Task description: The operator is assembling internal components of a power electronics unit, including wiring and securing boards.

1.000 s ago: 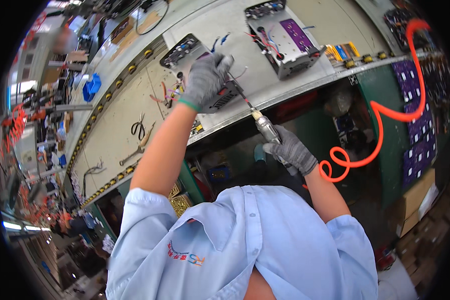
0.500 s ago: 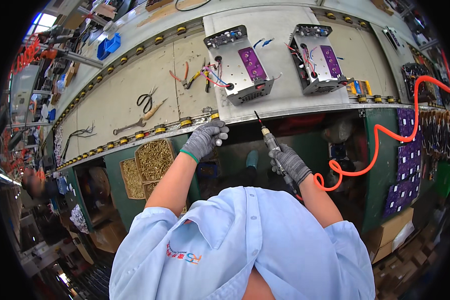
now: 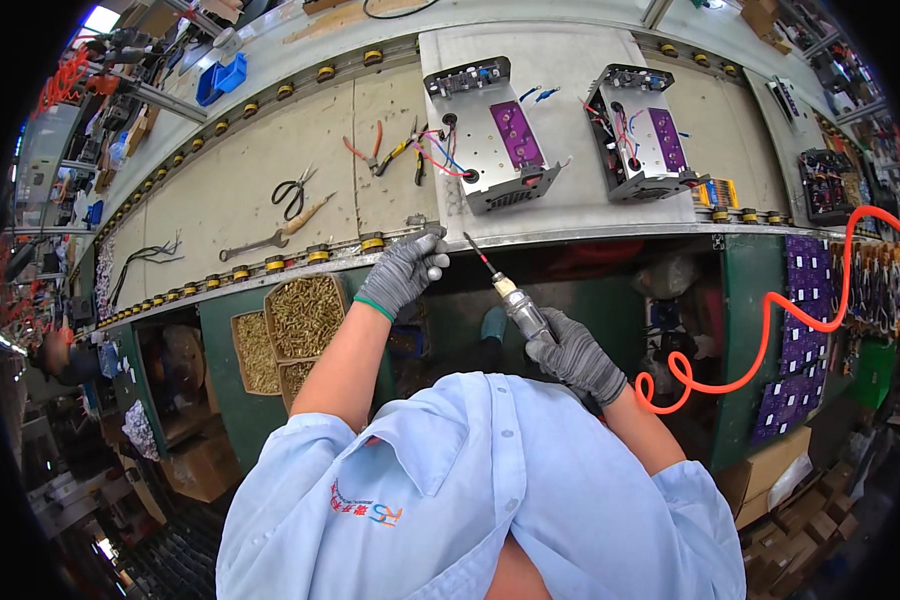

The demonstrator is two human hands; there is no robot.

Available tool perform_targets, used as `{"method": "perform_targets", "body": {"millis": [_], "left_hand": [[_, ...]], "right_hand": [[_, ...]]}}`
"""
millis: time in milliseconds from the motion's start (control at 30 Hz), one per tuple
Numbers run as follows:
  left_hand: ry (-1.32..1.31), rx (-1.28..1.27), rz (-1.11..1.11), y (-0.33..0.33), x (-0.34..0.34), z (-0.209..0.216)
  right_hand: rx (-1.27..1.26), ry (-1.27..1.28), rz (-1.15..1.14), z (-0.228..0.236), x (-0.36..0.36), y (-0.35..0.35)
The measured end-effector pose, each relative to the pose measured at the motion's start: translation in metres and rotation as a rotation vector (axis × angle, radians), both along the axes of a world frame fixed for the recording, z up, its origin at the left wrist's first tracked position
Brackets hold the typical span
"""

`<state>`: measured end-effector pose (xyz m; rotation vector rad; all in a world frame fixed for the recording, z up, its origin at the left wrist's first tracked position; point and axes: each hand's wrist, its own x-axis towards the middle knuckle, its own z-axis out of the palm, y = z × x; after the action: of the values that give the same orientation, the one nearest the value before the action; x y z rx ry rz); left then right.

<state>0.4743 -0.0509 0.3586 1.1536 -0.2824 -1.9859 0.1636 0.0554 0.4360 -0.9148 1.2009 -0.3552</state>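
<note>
My right hand, in a grey glove, is wrapped round a pneumatic screwdriver whose thin bit points up and left toward the bench edge. Gloved likewise, my left hand is closed, fingers curled and tips together, close to the bit's tip but apart from it. Whatever those fingers may hold is too small to make out. Beyond the hands, a metal chassis with a purple circuit board and loose red and blue wires stands on a pale sheet. A second, similar chassis stands to its right.
Left on the bench lie pliers, black-handled scissors and a wrench. Below the edge hang boxes of brass-coloured screws. An orange coiled air hose loops at right. Yellow-black rollers line the bench edge.
The screwdriver's bit has swung left toward my left hand, and my right hand has dropped slightly. My left hand stays near the bench edge, its fingers closer together.
</note>
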Motion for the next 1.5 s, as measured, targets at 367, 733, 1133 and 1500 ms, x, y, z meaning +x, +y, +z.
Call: {"method": "perform_targets", "body": {"millis": [367,733,1133,1500], "left_hand": [[-0.001,0.01,-0.001,-0.013,0.003,0.003],[-0.2,0.029,-0.047,-0.02,-0.016,0.027],[-0.588,-0.086,-0.178,-0.026,-0.031,0.042],[-0.496,-0.32,-0.36,-0.039,-0.029,0.046]], "right_hand": [[-0.392,0.086,0.167,0.009,0.01,-0.009],[-0.426,0.145,0.223,0.016,0.011,-0.017],[-0.426,0.226,0.197,0.002,0.014,-0.009],[-0.043,-0.347,-0.067,-0.005,0.024,0.003]]}}
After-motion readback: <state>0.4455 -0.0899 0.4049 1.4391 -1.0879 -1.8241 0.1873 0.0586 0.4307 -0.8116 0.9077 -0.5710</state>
